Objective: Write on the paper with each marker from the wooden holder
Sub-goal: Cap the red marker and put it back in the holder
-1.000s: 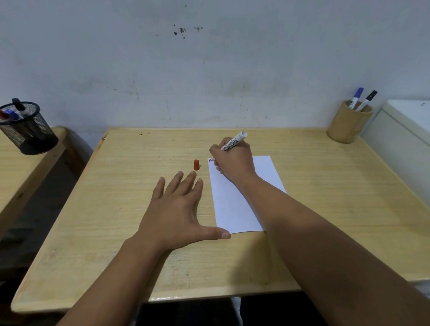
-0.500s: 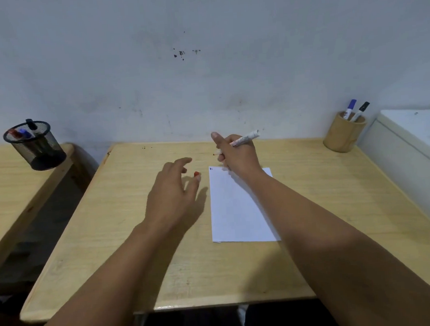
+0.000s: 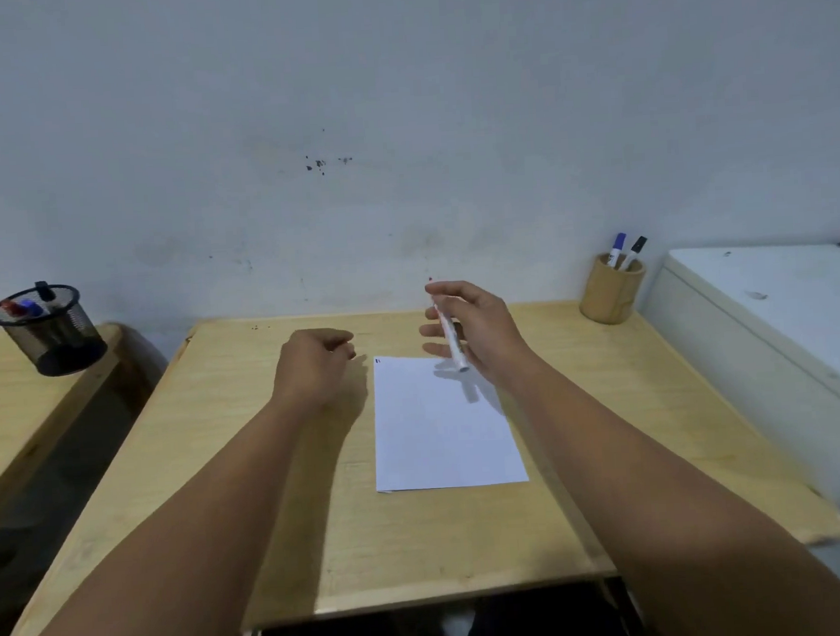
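Right hand [image 3: 483, 331] fingers grip marker [image 3: 450, 338], tip blurred; left hand [image 3: 313, 368] fingers curled, contents hidden.

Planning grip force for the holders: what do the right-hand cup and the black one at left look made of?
Wooden holder: looks like pale wood or bamboo, matte, solid-walled with faint grain. Black holder: seemingly metal wire mesh, see-through walls, dark solid rim and base.

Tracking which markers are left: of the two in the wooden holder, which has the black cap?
The black-capped marker is the right-hand one in the wooden holder; the blue-capped marker stands to its left.
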A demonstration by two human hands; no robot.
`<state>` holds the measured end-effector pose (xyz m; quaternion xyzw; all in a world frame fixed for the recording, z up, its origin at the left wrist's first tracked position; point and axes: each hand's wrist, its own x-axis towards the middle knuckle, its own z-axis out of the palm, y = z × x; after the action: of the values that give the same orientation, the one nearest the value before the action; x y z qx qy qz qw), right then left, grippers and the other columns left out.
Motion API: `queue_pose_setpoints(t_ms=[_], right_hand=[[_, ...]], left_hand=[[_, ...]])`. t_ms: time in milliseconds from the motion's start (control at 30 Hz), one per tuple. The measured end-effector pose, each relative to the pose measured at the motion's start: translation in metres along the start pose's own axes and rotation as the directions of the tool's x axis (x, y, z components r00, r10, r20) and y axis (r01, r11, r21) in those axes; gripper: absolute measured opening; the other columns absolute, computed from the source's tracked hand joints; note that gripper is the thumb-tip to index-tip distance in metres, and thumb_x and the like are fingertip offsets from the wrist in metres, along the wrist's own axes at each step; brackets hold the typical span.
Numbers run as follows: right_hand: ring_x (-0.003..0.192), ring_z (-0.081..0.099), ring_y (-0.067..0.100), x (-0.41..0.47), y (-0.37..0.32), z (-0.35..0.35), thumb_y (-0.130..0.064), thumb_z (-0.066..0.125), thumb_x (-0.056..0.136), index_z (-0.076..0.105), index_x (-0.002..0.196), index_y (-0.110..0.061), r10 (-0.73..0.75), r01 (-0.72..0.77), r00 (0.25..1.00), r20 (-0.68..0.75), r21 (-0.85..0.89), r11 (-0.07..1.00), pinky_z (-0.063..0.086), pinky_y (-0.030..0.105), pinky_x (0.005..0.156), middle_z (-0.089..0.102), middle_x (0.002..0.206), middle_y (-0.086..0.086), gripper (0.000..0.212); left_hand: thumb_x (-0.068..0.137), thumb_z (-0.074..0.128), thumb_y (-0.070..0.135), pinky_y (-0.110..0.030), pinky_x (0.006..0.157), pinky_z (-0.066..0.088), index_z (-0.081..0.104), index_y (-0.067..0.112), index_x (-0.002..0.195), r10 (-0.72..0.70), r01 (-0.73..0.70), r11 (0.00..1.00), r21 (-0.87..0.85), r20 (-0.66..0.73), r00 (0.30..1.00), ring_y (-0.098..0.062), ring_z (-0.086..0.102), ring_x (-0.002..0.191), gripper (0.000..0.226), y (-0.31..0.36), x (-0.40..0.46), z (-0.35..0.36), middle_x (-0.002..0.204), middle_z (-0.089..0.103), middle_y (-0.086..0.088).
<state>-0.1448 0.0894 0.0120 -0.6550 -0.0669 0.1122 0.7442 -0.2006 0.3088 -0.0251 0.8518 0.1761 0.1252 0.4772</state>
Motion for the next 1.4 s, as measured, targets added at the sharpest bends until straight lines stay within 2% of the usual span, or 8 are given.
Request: queue_pose_setpoints(t_ms=[100,233,400,633,1000,1167,1300,1400], right_hand=[[0.063,0.069,0.018,-0.008,0.006,-0.003,0.001,0.064,0.101,0.066,0.125,-0.015,-0.059,0.065,0.998,0.038,-0.207,0.976,0.066,0.037,0.065,0.069,0.093,0.008,0.028],[0.065,0.074,0.012,-0.011,0.017,-0.004,-0.006,0.075,0.096,0.069,0.128,-0.018,-0.128,0.155,0.988,0.089,-0.462,0.873,0.059,0.029,0.064,0.076,0.088,0.001,0.036],[0.072,0.074,0.013,-0.013,0.013,-0.005,-0.007,0.079,0.092,0.08,0.119,-0.012,-0.172,0.178,0.983,0.059,-0.504,0.845,0.052,0.015,0.06,0.082,0.106,0.009,0.028],[0.069,0.071,0.004,-0.014,-0.004,-0.015,-0.005,0.078,0.093,0.081,0.109,-0.018,-0.19,0.204,0.979,0.079,-0.489,0.848,0.051,0.013,0.061,0.077,0.095,-0.002,0.021],[0.061,0.07,0.014,0.004,-0.04,-0.097,0.0,0.079,0.093,0.08,0.1,-0.011,-0.235,0.161,0.961,-0.148,-0.392,0.906,0.06,0.029,0.068,0.075,0.078,0.0,0.013],[0.09,0.078,0.016,0.037,-0.076,-0.174,-0.017,0.077,0.096,0.081,0.107,-0.02,-0.417,0.152,0.831,-0.369,-0.569,0.808,0.059,0.031,0.085,0.078,0.089,-0.008,0.012],[0.069,0.074,0.009,0.061,-0.103,-0.231,-0.021,0.078,0.095,0.072,0.099,-0.017,-0.498,0.195,0.677,-0.541,-0.521,0.831,0.061,0.02,0.069,0.08,0.089,-0.005,0.008],[0.081,0.064,-0.007,0.078,-0.105,-0.258,-0.02,0.079,0.094,0.068,0.095,-0.018,-0.563,0.196,0.611,-0.557,-0.583,0.789,0.046,0.006,0.069,0.07,0.087,-0.014,0.012]], left_hand=[[0.095,0.069,0.01,-0.038,0.091,0.057,0.075,0.008,0.117,-0.053,0.055,0.955,-0.293,0.015,0.999,-0.019,0.074,0.092,0.022,0.023,-0.001,-0.005,0.091,0.078,-0.001],[0.097,0.068,0.005,-0.037,0.092,0.06,0.075,0.003,0.111,-0.078,0.104,0.85,-0.516,0.071,0.994,-0.021,0.073,0.088,0.016,0.054,-0.009,-0.007,0.094,0.076,-0.01],[0.096,0.069,0.004,-0.039,0.093,0.06,0.076,0.006,0.105,-0.064,0.119,0.836,-0.536,0.121,0.991,-0.02,0.072,0.085,0.011,0.07,-0.012,0.0,0.091,0.077,-0.01],[0.095,0.07,0.004,-0.041,0.092,0.061,0.076,-0.001,0.109,0.002,0.066,0.891,-0.449,0.149,0.989,-0.021,0.072,0.083,0.016,0.094,-0.016,0.015,0.092,0.076,-0.014],[0.097,0.068,0.011,-0.044,0.091,0.063,0.076,0.002,0.113,0.164,-0.058,0.911,-0.407,0.229,0.96,-0.023,0.075,0.087,0.02,0.17,0.01,0.098,0.09,0.078,-0.008],[0.102,0.059,0.024,-0.044,0.096,0.06,0.05,0.029,0.144,0.177,0.012,0.846,-0.532,0.302,0.937,-0.018,0.071,0.105,0.044,0.207,0.027,0.166,0.114,0.076,-0.003],[0.094,0.067,0.027,-0.037,0.092,0.056,0.046,0.022,0.153,0.256,-0.192,0.955,-0.226,0.298,0.92,-0.018,0.068,0.1,0.063,0.207,0.04,0.231,0.124,0.069,-0.001],[0.086,0.079,0.037,-0.036,0.095,0.051,0.041,0.023,0.156,0.284,-0.257,0.959,-0.122,0.345,0.895,-0.022,0.063,0.117,0.08,0.207,0.042,0.271,0.139,0.061,-0.005]])
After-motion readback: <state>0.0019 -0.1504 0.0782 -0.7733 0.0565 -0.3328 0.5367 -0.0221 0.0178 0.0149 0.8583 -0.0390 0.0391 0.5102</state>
